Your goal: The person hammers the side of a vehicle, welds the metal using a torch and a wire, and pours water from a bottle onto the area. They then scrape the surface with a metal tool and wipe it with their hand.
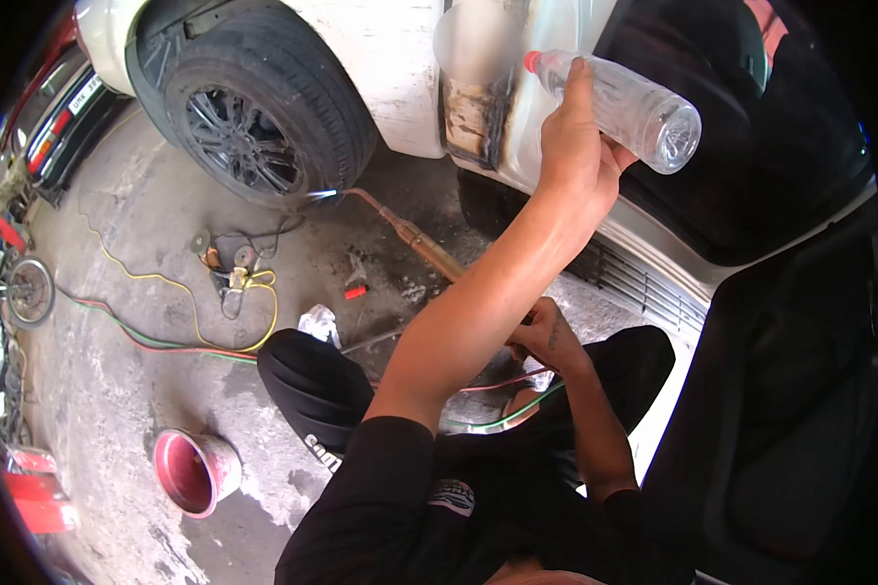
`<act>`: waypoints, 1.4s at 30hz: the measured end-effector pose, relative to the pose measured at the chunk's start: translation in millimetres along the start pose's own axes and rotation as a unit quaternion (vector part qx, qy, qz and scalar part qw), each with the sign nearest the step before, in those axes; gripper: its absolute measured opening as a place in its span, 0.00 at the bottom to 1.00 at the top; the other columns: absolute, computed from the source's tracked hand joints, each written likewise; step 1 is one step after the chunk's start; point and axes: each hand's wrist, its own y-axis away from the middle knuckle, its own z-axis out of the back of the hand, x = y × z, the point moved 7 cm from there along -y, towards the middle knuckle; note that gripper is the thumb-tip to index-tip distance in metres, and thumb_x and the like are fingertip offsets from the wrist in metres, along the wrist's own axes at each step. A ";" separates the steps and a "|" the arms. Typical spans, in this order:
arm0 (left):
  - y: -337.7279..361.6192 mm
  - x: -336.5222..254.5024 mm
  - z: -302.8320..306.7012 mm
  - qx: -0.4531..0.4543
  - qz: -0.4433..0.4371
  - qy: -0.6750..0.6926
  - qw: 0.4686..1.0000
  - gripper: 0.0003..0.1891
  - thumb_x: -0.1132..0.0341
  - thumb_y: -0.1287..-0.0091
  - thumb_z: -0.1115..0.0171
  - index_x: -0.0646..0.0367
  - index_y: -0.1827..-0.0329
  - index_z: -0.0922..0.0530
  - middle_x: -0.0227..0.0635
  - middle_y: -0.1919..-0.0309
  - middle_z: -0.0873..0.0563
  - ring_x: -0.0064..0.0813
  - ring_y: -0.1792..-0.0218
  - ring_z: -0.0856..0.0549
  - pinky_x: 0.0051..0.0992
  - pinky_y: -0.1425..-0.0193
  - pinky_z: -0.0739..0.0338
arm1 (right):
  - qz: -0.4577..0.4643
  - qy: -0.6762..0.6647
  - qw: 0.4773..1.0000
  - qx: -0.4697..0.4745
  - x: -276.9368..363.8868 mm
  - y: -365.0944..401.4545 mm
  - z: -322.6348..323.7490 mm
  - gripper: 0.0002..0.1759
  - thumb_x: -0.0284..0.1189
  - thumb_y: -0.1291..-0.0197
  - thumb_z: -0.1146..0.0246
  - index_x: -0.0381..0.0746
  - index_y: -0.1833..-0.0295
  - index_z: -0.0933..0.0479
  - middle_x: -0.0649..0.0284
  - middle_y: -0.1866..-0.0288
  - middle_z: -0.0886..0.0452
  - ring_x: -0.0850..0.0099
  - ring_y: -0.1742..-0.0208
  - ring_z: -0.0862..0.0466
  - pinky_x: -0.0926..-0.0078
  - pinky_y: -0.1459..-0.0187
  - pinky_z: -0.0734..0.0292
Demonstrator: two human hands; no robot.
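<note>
My left hand (576, 141) is raised and wrapped round a clear plastic bottle (626, 105). The bottle lies tilted, its red cap (533, 61) pointing at the white car body panel (535, 107), close to a patch of bare, scorched-looking metal (478, 107). Lower down, my right hand (548, 336) is closed on the handle end of a gas torch (421, 242). My left forearm crosses in front and hides part of the torch. From its bent copper tip a blue-white flame (322, 194) points left, near the car's wheel (249, 136).
Red and green hoses (166, 348) and a yellow cord (161, 278) run over the concrete floor. A corded power tool (234, 273) lies left of the torch. A red bucket (193, 472) stands lower left. A dark car door (780, 390) is at the right.
</note>
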 end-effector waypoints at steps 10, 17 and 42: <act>3.0 2.0 11.9 -0.022 0.008 -0.015 1.000 0.24 0.46 0.19 0.41 0.56 0.33 0.26 0.35 0.43 0.14 0.31 0.45 0.12 0.38 0.42 0.13 | 0.004 0.019 1.000 0.001 -1.7 -2.7 0.1 0.16 0.35 0.36 0.28 0.36 0.50 0.13 0.67 0.75 0.17 0.80 0.79 0.20 0.78 0.76 0.25; 6.2 0.8 18.8 -0.015 -0.008 -0.040 0.999 0.26 0.44 0.21 0.40 0.59 0.36 0.25 0.36 0.46 0.13 0.33 0.46 0.11 0.39 0.45 0.13 | -0.002 0.013 1.000 0.009 2.3 -1.6 -0.3 0.17 0.36 0.36 0.28 0.36 0.47 0.13 0.65 0.71 0.13 0.81 0.79 0.20 0.79 0.76 0.25; 203.8 -270.3 484.9 -0.441 -0.152 -0.737 0.489 0.36 0.63 0.46 0.15 0.70 0.39 0.26 0.54 0.42 0.18 0.49 0.42 0.18 0.43 0.34 0.27 | -0.017 -0.066 0.998 0.014 -36.8 -106.3 -7.6 0.28 0.33 0.39 0.23 0.30 0.37 0.19 0.68 0.72 0.21 0.81 0.78 0.24 0.80 0.76 0.30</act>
